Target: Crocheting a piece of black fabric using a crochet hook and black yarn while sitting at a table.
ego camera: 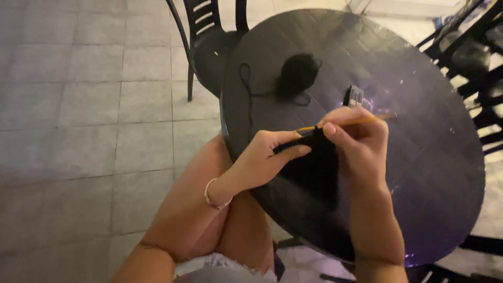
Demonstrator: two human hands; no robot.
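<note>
Fingers of both hands pinch black knitting (314,167) and a wooden needle (348,122) near a small label (356,96).

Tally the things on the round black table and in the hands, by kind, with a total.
Black yarn ball: 1
Black knitted piece, held by left hand and right hand: 1
Wooden knitting needle: 1
Small dark object with a label: 1
Total: 4

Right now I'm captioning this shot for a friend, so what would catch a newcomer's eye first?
The two hands at the centre: the left hand pinches a piece of black knitting, while the right hand works a yellow needle through its top edge. Behind them, a black ball of yarn lies on the round dark table, its strand trailing left.
</note>
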